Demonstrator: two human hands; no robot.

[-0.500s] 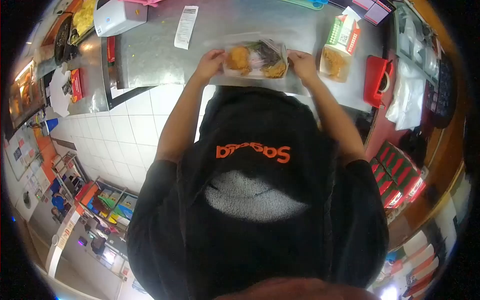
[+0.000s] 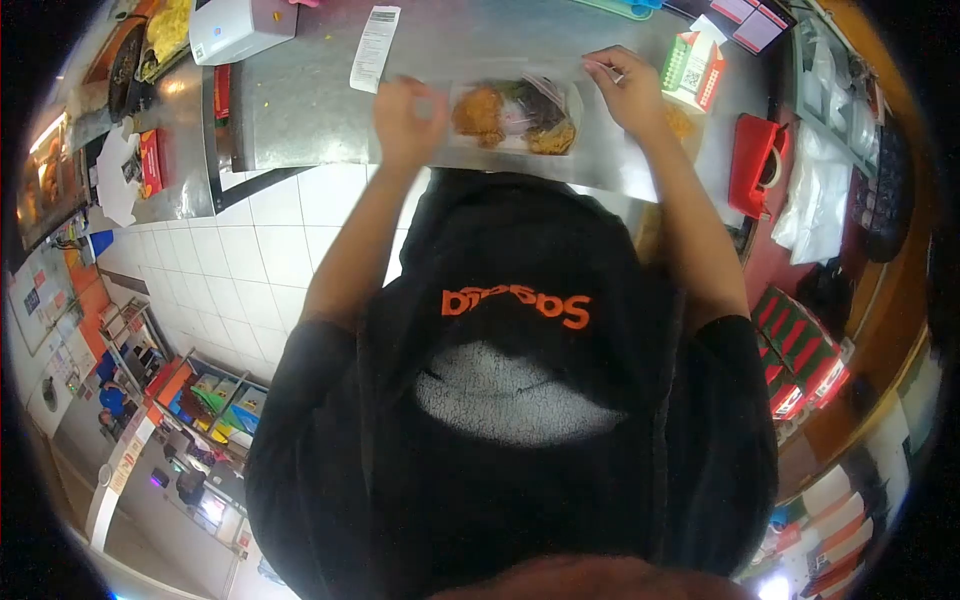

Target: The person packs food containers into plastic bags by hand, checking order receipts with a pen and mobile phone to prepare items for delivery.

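Note:
A clear-topped food box (image 2: 513,118) lies on the steel counter, showing fried chicken pieces and dark green leaves. Beyond its left end is my left hand (image 2: 408,122), raised, curled and smeared by motion. On the other side my right hand (image 2: 628,92) is up near the box's far right corner, thumb and forefinger pinched together; I cannot tell what is between them. A pale see-through sheen surrounds the box between the hands. Partly behind my right forearm stands a red, green and white carton (image 2: 690,70), with fried food (image 2: 680,125) in front of it.
A printed receipt (image 2: 374,48) lies on the steel counter (image 2: 300,110), near a white printer (image 2: 240,30). At the right are a red tape dispenser (image 2: 757,165) and clear plastic bags (image 2: 815,190). Red and green boxes (image 2: 805,350) are stacked lower right.
Both hands have left the ends of the food box. The left moved left and curled; the right rose toward the far side and pinched. The box stays about where it was.

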